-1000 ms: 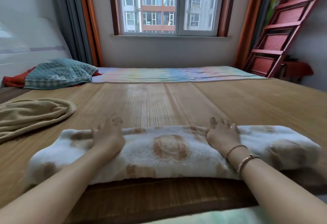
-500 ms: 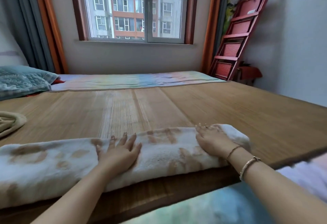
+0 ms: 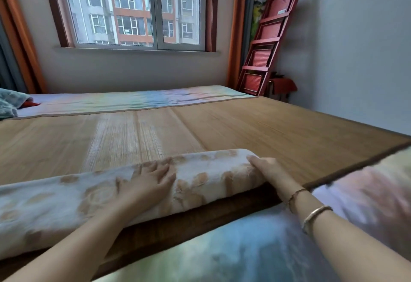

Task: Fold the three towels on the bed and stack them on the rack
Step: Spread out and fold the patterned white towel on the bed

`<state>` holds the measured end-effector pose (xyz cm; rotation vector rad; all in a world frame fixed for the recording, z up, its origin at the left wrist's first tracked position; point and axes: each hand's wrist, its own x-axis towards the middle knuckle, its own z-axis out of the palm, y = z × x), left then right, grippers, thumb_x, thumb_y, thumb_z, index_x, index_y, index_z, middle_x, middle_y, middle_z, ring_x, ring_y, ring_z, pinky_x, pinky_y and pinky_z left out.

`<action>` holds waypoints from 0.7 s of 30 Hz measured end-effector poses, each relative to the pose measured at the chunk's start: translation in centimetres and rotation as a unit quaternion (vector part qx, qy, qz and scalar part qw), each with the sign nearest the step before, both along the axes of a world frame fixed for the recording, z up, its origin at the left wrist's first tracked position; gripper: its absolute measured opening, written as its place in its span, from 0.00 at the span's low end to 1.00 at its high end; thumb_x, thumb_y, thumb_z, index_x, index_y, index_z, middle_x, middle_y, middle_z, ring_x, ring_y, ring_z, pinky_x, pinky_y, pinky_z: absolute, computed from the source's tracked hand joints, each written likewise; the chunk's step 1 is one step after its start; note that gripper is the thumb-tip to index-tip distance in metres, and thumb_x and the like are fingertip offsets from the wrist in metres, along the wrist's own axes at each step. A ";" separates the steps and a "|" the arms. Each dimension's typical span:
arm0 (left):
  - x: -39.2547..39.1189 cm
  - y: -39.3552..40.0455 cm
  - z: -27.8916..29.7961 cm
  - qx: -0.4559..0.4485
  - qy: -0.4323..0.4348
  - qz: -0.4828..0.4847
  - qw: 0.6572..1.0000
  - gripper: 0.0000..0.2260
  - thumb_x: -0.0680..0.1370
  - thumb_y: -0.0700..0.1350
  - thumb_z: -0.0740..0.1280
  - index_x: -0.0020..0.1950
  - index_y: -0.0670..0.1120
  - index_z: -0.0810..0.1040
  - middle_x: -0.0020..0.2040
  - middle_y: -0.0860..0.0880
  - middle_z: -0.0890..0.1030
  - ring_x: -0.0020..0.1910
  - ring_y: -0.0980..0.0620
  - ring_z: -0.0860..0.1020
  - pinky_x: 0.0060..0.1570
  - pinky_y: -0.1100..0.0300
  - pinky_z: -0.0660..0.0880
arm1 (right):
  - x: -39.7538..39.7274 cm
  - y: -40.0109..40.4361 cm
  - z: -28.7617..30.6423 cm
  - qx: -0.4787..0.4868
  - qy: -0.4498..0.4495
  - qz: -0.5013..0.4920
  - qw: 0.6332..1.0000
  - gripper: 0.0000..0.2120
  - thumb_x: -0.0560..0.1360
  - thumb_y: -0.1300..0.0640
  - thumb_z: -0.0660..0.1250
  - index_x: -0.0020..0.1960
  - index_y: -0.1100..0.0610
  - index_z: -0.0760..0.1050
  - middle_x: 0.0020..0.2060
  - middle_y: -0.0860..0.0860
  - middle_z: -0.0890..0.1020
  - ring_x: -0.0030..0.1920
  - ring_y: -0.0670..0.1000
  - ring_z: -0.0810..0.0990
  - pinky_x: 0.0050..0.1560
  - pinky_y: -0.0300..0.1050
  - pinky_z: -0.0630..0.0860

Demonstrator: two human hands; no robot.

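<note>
Along the near edge of the bed (image 3: 255, 126), one white-and-tan towel (image 3: 206, 177) lies folded into a long strip. The left hand (image 3: 146, 183) presses flat on it, fingers straight; the right hand (image 3: 269, 170) grips its right end. I judge this fold half done, and nothing sits on the red rack (image 3: 269, 43) yet.

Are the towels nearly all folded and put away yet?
Not nearly. One white and tan towel is folded into a long strip on the bed mat. The left hand lies flat on it and the right hand is at its end. The red rack by the wall shows no towels.
</note>
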<state>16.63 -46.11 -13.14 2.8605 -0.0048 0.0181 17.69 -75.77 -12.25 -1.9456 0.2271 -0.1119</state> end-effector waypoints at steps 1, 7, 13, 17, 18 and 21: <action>0.0 -0.1 0.0 0.019 0.014 0.003 1.000 0.26 0.77 0.68 0.45 0.76 0.66 0.51 0.79 0.58 0.47 0.78 0.49 0.44 0.69 0.31 0.41 | 0.0 0.3 0.1 0.033 -0.033 0.015 0.999 0.16 0.75 0.45 0.66 0.45 0.59 0.79 0.42 0.55 0.79 0.43 0.53 0.75 0.45 0.46 0.70; -0.6 0.3 -0.1 0.000 0.038 -0.001 0.999 0.28 0.76 0.70 0.43 0.75 0.67 0.44 0.78 0.59 0.43 0.78 0.48 0.41 0.69 0.31 0.38 | 1.7 -0.3 1.3 -0.059 -0.051 -0.002 0.997 0.14 0.74 0.49 0.65 0.35 0.56 0.71 0.33 0.51 0.74 0.36 0.50 0.73 0.38 0.44 0.67; -0.7 0.2 -0.3 0.024 0.033 0.005 0.999 0.28 0.75 0.71 0.44 0.74 0.69 0.42 0.78 0.60 0.42 0.78 0.48 0.41 0.69 0.31 0.39 | 1.0 0.3 0.5 -0.345 0.026 -0.041 0.937 0.18 0.70 0.42 0.63 0.50 0.56 0.72 0.47 0.54 0.79 0.47 0.55 0.78 0.39 0.44 0.70; -1.0 0.1 -0.1 0.039 0.042 0.006 0.998 0.30 0.75 0.72 0.45 0.74 0.68 0.40 0.78 0.60 0.42 0.78 0.47 0.41 0.69 0.30 0.40 | 0.4 0.4 1.7 -0.340 0.137 -0.007 0.930 0.34 0.73 0.37 0.59 0.69 0.60 0.67 0.65 0.57 0.74 0.64 0.57 0.72 0.57 0.47 0.70; -1.0 0.1 -0.1 0.040 0.047 0.005 0.998 0.31 0.74 0.72 0.45 0.75 0.67 0.41 0.78 0.60 0.41 0.78 0.47 0.40 0.68 0.30 0.40 | 0.4 0.4 1.8 -0.313 0.153 0.012 0.937 0.32 0.75 0.39 0.59 0.69 0.60 0.67 0.66 0.57 0.73 0.64 0.57 0.72 0.56 0.44 0.69; -0.8 0.1 0.0 0.035 0.060 0.005 0.998 0.36 0.70 0.76 0.45 0.75 0.67 0.42 0.78 0.59 0.42 0.78 0.46 0.40 0.68 0.29 0.38 | -0.3 0.4 2.7 -0.230 0.172 0.035 0.957 0.30 0.76 0.41 0.60 0.70 0.59 0.67 0.65 0.57 0.73 0.64 0.56 0.73 0.57 0.45 0.69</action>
